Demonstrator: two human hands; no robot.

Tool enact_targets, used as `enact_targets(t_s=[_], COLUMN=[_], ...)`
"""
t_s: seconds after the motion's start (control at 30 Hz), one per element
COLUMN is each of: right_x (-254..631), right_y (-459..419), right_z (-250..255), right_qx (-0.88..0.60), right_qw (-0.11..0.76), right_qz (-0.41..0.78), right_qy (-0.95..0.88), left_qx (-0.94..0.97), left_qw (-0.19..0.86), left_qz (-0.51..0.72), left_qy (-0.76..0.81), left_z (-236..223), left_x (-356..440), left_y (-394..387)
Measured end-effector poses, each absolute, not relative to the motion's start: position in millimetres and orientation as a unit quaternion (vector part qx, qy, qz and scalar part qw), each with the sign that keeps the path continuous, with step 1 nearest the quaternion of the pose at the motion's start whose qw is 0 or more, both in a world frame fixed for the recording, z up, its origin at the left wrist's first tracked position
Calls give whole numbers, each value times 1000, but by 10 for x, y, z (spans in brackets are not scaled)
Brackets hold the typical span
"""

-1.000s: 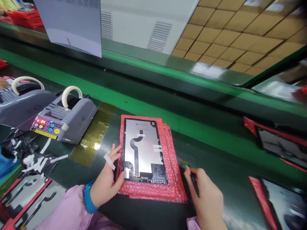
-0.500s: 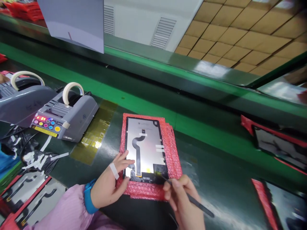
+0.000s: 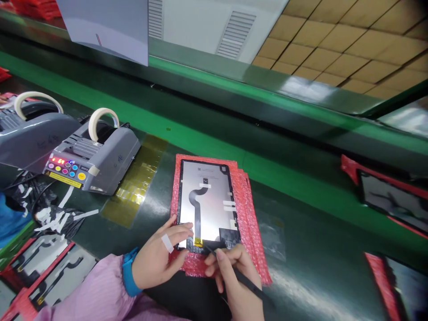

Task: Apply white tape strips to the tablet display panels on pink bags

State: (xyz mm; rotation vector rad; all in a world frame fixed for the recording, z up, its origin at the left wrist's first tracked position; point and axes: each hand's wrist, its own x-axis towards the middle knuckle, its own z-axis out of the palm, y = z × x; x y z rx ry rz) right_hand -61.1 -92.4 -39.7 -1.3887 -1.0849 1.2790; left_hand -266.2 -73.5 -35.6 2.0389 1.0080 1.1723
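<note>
A tablet panel (image 3: 210,200) lies back side up, silver with a black flex cable, on a stack of red bubble-wrap sheets (image 3: 249,214). My left hand (image 3: 160,258) rests on the panel's lower left corner, fingers spread flat, with a white tape strip (image 3: 167,243) stuck to a finger. My right hand (image 3: 234,276) pinches black tweezers (image 3: 234,272); their tip touches the yellow piece (image 3: 198,242) at the cable's lower end.
Two grey tape dispensers (image 3: 96,160) with white rolls stand at the left, beside yellow tape strips (image 3: 133,183) stuck on the bench. More panels on red wrap lie at the lower left (image 3: 40,272) and the right (image 3: 391,200). A green conveyor rail (image 3: 284,107) runs behind.
My right hand brought the tweezers from the bench at the right over to the panel's bottom edge. My left hand slid onto the panel's lower left corner.
</note>
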Motion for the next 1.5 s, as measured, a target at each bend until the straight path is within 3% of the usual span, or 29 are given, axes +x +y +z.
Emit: enact_targets(t_s=[0.43, 0.77, 0.83, 0.93, 1.03, 1.13, 1.3, 1.4, 1.5], right_x=[-863, -711, -588, -415, -366, -433, -524, -564, -652], right_y=[-923, -917, -916, -897, -812, -634, -113, 257, 531], right_z=[-162, -182, -175, -82, 120, 336, 511, 460, 317], right_qx=[-597, -671, -649, -566, -515, -483, -503, -496, -458], right_qw=[486, 431, 466, 514, 437, 330, 341, 305, 230], right_qz=[489, 431, 435, 457, 549, 659, 623, 588, 593], right_qy=[-410, -422, -415, -455, -493, -474, -492, -562, -621], left_qx=[783, 852, 840, 786, 714, 671, 586, 652, 734], left_qw=[288, 219, 260, 399, 531, 586, 707, 639, 474], left_qz=[382, 298, 284, 338, 375, 364, 334, 321, 334], left_qy=[398, 371, 382, 329, 261, 273, 211, 252, 355], left_z=[-297, -225, -126, 68, 184, 141, 2, 45, 106], left_x=[-2678, -2644, -2628, -2576, -2490, -2407, -2407, -2504, -2624], left_y=[-747, -705, -705, -710, -729, -772, -818, -751, -620])
